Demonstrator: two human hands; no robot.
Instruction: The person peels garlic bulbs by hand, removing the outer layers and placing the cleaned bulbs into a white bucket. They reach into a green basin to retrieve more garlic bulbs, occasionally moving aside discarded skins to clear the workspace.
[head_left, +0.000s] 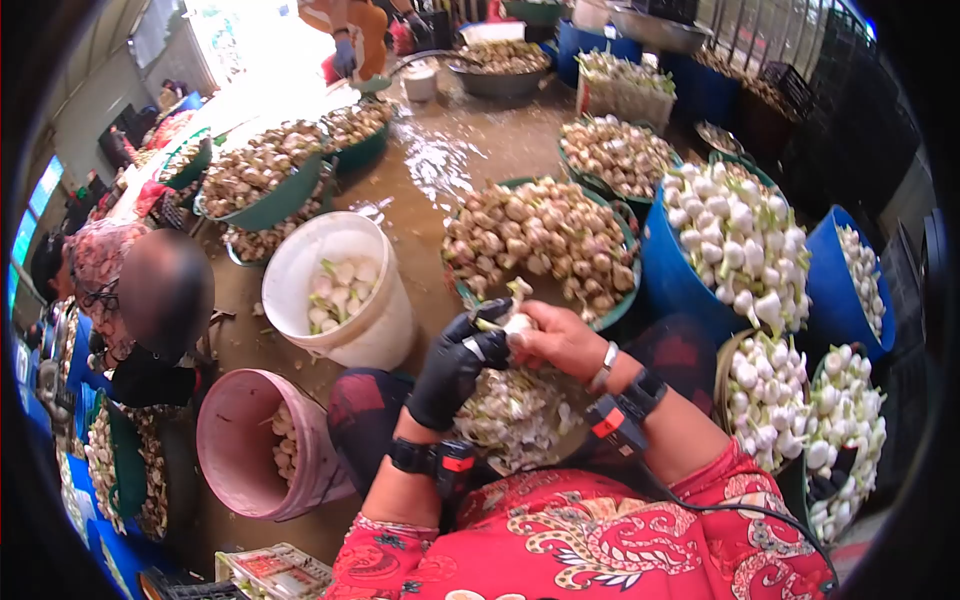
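Note:
My left hand (458,362), in a black glove with a pale band around a finger, is closed at a white garlic bulb (519,324) in front of my lap. My bare right hand (566,341) pinches the same bulb from the other side. A stem end sticks up above the fingers. Whether the gloved hand also holds a small tool cannot be made out. Below both hands lies a heap of garlic peelings and trimmings (520,415). Just beyond them stands a green basin (632,285) of unpeeled garlic bulbs (540,235).
To the left stand a white bucket (385,325) and a pink bucket (235,440), both with garlic inside. Blue tubs (665,270) of white bulbs crowd my right. Another person (105,270) sits at the left; a gloved hand (345,55) shows at the back. The floor (430,150) is wet.

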